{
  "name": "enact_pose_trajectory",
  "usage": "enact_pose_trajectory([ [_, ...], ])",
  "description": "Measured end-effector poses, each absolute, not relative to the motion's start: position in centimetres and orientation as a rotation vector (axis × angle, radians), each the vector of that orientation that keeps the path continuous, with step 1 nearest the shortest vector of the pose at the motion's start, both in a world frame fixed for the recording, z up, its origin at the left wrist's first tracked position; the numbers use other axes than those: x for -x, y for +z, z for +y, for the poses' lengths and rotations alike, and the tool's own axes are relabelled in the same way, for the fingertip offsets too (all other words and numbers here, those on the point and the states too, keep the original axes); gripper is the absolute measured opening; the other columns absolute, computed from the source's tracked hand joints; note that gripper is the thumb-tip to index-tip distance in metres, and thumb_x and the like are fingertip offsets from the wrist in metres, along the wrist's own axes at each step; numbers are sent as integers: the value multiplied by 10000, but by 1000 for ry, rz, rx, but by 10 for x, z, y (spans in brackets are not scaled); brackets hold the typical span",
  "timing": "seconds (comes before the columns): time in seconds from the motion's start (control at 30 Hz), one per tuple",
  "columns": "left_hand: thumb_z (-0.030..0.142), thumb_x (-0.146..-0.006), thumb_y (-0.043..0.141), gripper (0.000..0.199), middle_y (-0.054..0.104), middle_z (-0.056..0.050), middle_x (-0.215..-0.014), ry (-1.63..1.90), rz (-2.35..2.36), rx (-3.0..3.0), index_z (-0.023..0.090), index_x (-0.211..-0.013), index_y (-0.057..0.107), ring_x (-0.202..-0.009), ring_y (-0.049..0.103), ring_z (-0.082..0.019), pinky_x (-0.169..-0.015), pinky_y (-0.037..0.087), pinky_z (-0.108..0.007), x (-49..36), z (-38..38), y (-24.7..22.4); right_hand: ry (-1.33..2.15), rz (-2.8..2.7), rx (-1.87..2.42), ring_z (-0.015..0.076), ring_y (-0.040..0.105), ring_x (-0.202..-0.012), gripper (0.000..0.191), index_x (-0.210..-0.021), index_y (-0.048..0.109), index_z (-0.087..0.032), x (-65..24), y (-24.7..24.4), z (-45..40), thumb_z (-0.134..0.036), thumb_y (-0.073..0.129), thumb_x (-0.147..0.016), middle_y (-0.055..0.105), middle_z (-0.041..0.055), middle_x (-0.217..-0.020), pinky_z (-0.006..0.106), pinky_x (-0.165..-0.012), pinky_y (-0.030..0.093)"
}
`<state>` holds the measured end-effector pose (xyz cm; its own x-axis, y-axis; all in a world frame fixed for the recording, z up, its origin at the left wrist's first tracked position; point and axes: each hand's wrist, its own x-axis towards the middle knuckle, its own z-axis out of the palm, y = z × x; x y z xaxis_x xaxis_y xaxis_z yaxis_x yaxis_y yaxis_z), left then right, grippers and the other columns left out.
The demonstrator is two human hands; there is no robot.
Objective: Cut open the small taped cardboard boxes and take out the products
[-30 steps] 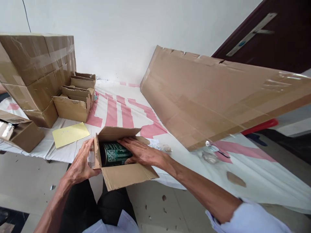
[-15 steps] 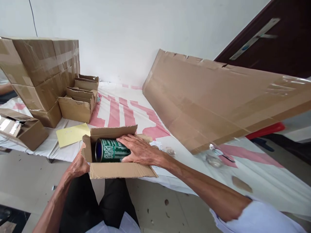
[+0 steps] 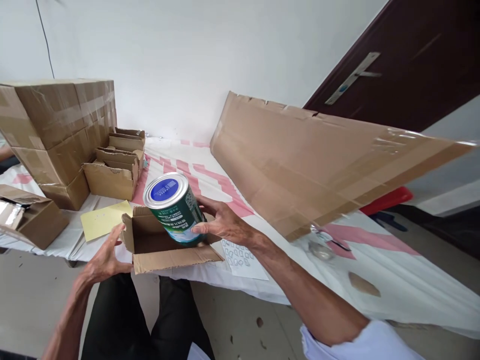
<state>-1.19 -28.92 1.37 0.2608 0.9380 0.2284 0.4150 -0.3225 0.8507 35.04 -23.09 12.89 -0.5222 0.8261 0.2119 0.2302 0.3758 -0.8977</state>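
Tilted above an open cardboard box point(image 3: 176, 262) is a green tin can point(image 3: 178, 215) with a silver rim and a blue printed end facing up. My right hand point(image 3: 223, 220) grips the can around its lower part, thumb on the near side and fingers behind. The can's lower end is over the right part of the box. At the box's left end, my left hand point(image 3: 107, 257) holds the edge, its fingers by the torn flap and its thumb near the bottom corner. The inside of the box shows brown and bare on the left.
Taped cartons point(image 3: 56, 130) are stacked at the left, beside opened boxes point(image 3: 110, 177). A yellow paper point(image 3: 103, 220) lies near my left hand. A large cardboard sheet point(image 3: 307, 165) leans at the right. A printed sheet point(image 3: 243, 260) and a clear plastic-wrapped item point(image 3: 320, 250) lie on the cloth.
The can was lying inside the box under my right hand; now my right hand has it raised and tilted, blue end upward. My left hand stays at the box's left end.
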Motion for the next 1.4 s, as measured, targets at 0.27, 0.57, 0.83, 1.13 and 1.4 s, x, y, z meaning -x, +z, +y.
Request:
enact_pose_trajectory([
  [0.27,478,-875,876,624,639,-120,-1501,1520,1253,-1770,308,-1442,678,-1451,588,-381,-1053,626,-474,20,-279,89,1427,-1751,654,323,707,-1266,741,-1347,761,-251,-327,128,-227,-580,987,-722,787,81,-1315,490,-1093,582],
  [0.57,538,-700,1012,1337,437,-188,-1709,1336,800,-1700,400,-1740,182,-1413,620,-442,-983,641,-508,-33,-235,145,1485,-1679,541,317,696,-1276,600,-1288,791,-247,-292,156,-223,-645,873,-846,779,80,-1336,506,-1140,538],
  [0.83,502,-672,1011,726,781,-69,-1162,1458,717,-1495,231,-1234,640,-1095,762,-309,-927,639,-420,-35,-207,174,1530,-1666,649,333,708,-1231,675,-1168,804,-208,-285,158,-212,-800,777,-844,792,105,-1228,491,-1082,579],
  [1.13,554,-650,1006,661,731,-27,-1032,1703,854,-1347,215,-1097,655,-941,726,-231,-839,626,-376,-28,-201,165,1317,-1487,565,293,664,-1279,784,-1391,646,-266,-286,162,-213,-583,927,-732,721,74,-1365,427,-1045,597],
  [1.4,408,-473,1094,1201,698,-92,-1352,1469,835,-1587,278,-1542,561,-1182,718,-345,-949,648,-415,-11,-208,189,1320,-1545,537,318,669,-1260,770,-1300,681,-253,-294,192,-194,-824,780,-793,734,98,-1289,444,-960,631],
])
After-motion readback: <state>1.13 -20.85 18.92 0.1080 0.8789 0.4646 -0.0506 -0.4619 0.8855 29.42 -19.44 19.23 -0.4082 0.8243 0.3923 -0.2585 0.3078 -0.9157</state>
